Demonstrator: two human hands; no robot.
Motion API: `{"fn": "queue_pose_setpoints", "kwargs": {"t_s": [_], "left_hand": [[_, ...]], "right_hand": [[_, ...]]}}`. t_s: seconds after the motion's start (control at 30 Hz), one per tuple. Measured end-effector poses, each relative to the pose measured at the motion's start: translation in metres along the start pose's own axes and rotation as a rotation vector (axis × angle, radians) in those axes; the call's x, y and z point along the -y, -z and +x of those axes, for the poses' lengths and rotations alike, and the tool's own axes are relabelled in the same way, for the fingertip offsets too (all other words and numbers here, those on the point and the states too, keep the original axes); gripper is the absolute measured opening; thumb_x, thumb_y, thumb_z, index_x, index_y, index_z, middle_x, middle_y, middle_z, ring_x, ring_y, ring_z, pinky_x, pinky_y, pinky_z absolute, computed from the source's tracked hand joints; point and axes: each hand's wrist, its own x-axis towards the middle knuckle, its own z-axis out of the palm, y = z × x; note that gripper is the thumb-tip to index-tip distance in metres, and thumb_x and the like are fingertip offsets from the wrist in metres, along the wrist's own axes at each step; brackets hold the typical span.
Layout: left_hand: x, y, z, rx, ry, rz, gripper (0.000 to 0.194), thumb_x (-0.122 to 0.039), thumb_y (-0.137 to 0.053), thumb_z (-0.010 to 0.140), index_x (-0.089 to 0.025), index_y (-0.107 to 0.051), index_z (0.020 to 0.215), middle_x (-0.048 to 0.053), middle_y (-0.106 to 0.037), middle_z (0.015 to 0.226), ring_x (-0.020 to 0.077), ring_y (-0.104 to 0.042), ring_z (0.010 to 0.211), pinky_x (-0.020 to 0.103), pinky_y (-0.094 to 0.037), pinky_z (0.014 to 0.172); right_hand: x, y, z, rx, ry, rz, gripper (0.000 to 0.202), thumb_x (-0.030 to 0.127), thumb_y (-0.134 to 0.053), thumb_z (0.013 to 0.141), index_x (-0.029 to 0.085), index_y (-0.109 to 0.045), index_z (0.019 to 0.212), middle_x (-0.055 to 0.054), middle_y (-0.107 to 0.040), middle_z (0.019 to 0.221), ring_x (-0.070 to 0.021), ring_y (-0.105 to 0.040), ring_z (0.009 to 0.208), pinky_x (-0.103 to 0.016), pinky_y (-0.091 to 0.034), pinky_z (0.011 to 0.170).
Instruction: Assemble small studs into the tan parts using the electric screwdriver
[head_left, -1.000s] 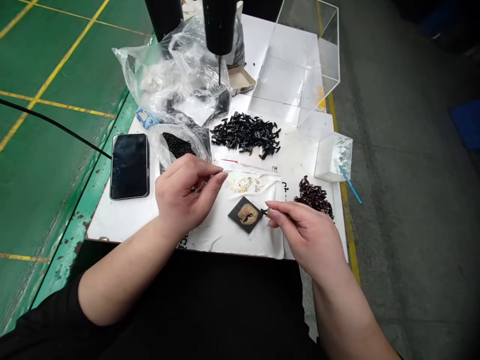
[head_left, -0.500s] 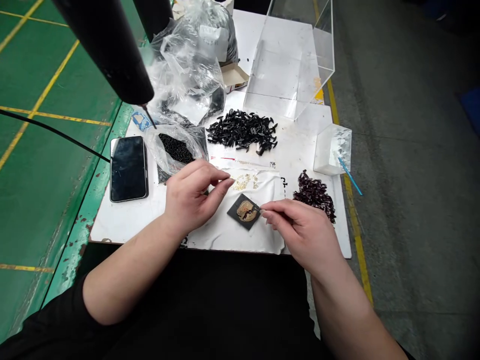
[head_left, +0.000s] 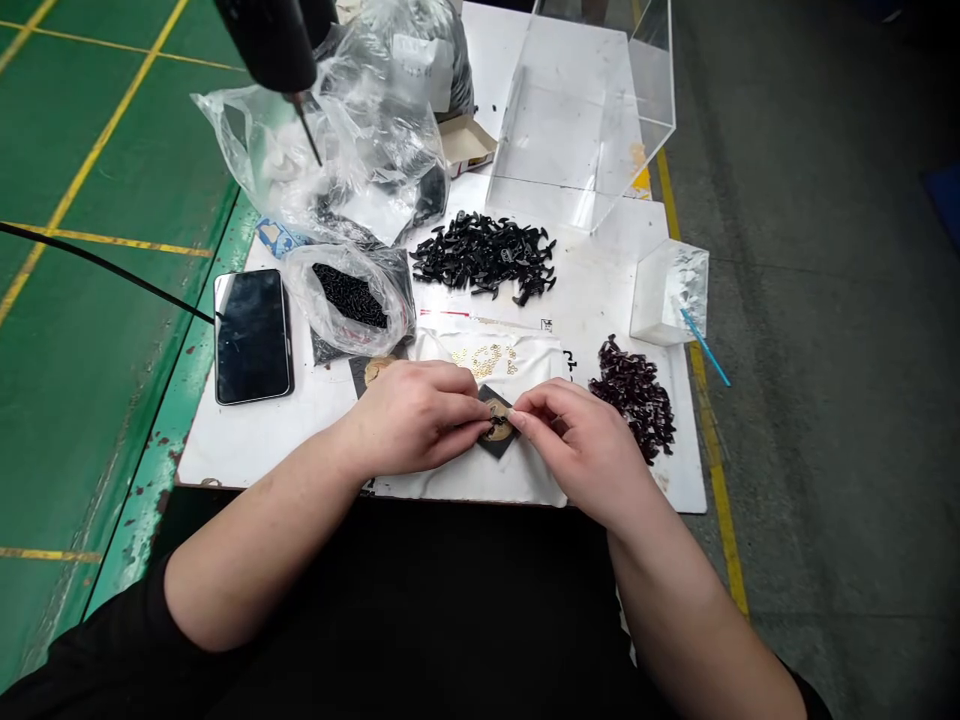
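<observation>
My left hand (head_left: 431,415) is closed in a pinch over the left side of a dark square pad (head_left: 493,446) with a round tan patch. Whatever sits between its fingertips is hidden. From the other side my right hand (head_left: 577,440) pinches too, its fingertips at the patch's right edge; what they hold is too small to make out. The two sets of fingertips nearly meet over the pad. Just beyond them, small gold rings (head_left: 487,360) lie scattered on a white cloth (head_left: 465,485). A second dark pad with a tan patch (head_left: 377,368) shows partly behind my left hand.
Black small parts (head_left: 484,255) are heaped mid-table, dark red-brown ones (head_left: 636,398) at right. An open bag (head_left: 300,285) of black screws stands near a phone (head_left: 253,335). A black screwdriver (head_left: 274,45) hangs above. Clear boxes (head_left: 570,130) and a small white container (head_left: 667,295) stand behind.
My left hand has moved right and down from beside the gold rings onto the pad. My right hand has shifted slightly left. The hanging screwdriver appears higher in view.
</observation>
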Motion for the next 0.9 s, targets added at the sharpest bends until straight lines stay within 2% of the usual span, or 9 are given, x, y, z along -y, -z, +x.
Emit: {"fn": "queue_pose_setpoints", "kwargs": {"t_s": [0.33,0.57,0.7,0.8,0.9], "left_hand": [[0.002,-0.004,0.0,0.054,0.005,0.023,0.024,-0.035,-0.066,0.111,-0.021,-0.086,0.108,0.004,-0.074,0.086,0.0152,-0.07,0.075,0.027,-0.048,0.065],[0.001,-0.006,0.001,0.067,-0.007,0.11,0.027,-0.037,-0.063,0.112,-0.023,-0.086,0.107,0.002,-0.071,0.082,0.015,-0.067,0.072,0.03,-0.044,0.062],[0.0,-0.005,0.001,0.076,-0.01,0.152,0.028,-0.037,-0.063,0.112,-0.024,-0.086,0.103,0.003,-0.07,0.081,0.0155,-0.066,0.072,0.03,-0.041,0.061],[-0.001,-0.004,0.001,0.081,-0.02,0.162,0.029,-0.036,-0.062,0.112,-0.024,-0.085,0.1,0.002,-0.07,0.081,0.0154,-0.066,0.072,0.031,-0.04,0.062],[0.0,-0.004,0.001,0.089,-0.02,0.17,0.028,-0.036,-0.061,0.113,-0.024,-0.084,0.101,0.002,-0.07,0.082,0.0153,-0.065,0.073,0.031,-0.04,0.063]], "right_hand": [[0.0,-0.003,-0.003,-0.003,0.025,-0.058,0.013,0.028,-0.067,0.106,0.025,-0.075,0.095,-0.003,-0.075,0.098,-0.0196,-0.068,0.088,-0.032,-0.052,0.08],[0.005,0.002,-0.005,-0.014,0.1,-0.14,0.015,0.026,-0.066,0.107,0.025,-0.079,0.099,-0.005,-0.079,0.103,-0.0213,-0.073,0.096,-0.034,-0.057,0.088],[0.004,0.012,0.008,-0.042,0.089,-0.236,0.014,0.029,-0.068,0.106,0.025,-0.081,0.105,-0.004,-0.081,0.107,-0.0217,-0.075,0.097,-0.034,-0.056,0.089],[0.001,0.014,0.023,-0.094,0.085,-0.404,0.015,0.025,-0.067,0.105,0.023,-0.082,0.104,-0.006,-0.081,0.109,-0.024,-0.075,0.1,-0.037,-0.055,0.092],[0.001,0.012,0.037,-0.045,0.09,-0.534,0.015,0.023,-0.067,0.105,0.022,-0.082,0.104,-0.007,-0.081,0.109,-0.0259,-0.075,0.103,-0.038,-0.054,0.092]]}}
